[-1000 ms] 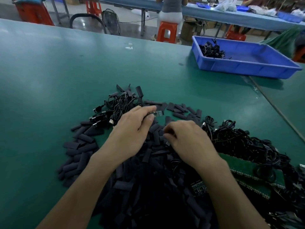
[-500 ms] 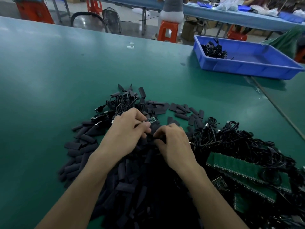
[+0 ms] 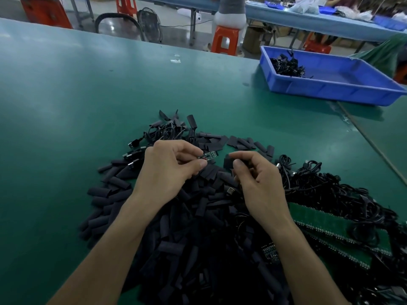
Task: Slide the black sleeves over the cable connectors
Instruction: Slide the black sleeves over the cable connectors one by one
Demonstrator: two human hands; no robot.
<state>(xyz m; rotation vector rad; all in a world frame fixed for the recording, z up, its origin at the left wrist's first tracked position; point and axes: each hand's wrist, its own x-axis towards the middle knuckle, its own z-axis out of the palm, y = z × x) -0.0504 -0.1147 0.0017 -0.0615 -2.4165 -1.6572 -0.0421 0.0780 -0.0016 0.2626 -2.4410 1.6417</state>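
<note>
The left hand (image 3: 169, 168) pinches a small green circuit-board cable connector (image 3: 210, 155) by its near end, fingers curled round it, free tip pointing to three o'clock. Just apart on that side, the right hand (image 3: 262, 183) pinches a short flat black sleeve (image 3: 228, 163) between thumb and forefinger. Both look featherlight. The sleeve is probably soft, best squeezed at its edges to open the mouth; the board is stiff, best held behind its components. Below lies a heap of loose black sleeves (image 3: 176, 249) on the green tabletop (image 3: 66, 106).
</note>
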